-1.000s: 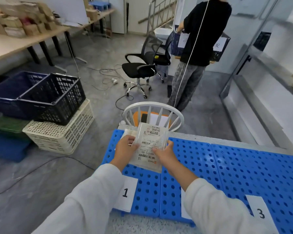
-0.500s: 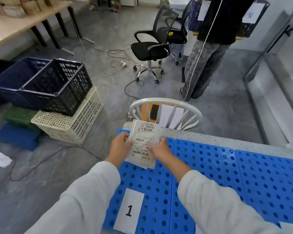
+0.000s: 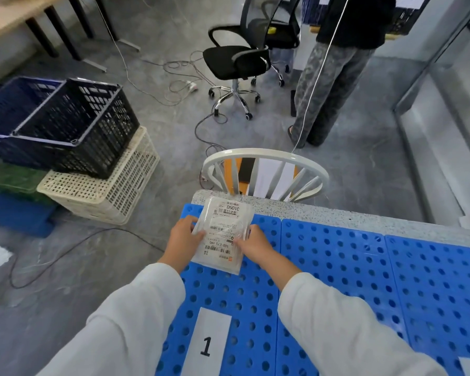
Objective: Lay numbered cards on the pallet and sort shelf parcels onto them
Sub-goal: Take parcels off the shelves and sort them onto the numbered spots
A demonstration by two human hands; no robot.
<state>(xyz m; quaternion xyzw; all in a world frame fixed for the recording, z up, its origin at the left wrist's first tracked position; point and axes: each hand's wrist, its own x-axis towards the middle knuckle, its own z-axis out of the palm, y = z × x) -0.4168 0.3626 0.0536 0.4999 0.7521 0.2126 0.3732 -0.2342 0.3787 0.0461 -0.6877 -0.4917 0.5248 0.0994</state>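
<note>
Bare pallet (image 3: 337, 267) lies open to my right; the chair (image 3: 266, 153) back stands just past its far edge.

The left hand (image 3: 183, 237) grips the left edge of a flat parcel (image 3: 224, 234) and the right hand (image 3: 255, 244) pinches its right edge, so both hands hold it label up over the far left corner of the blue pallet (image 3: 337, 267). I cannot tell whether it touches. The card marked 1 (image 3: 206, 346) lies at the pallet's near edge. The pallet rests on a speckled surface (image 3: 337, 214), with a white chair (image 3: 265, 156) just past the far edge. Off to the left, a black crate (image 3: 73, 126) sits on a cream crate (image 3: 101, 191).
</note>
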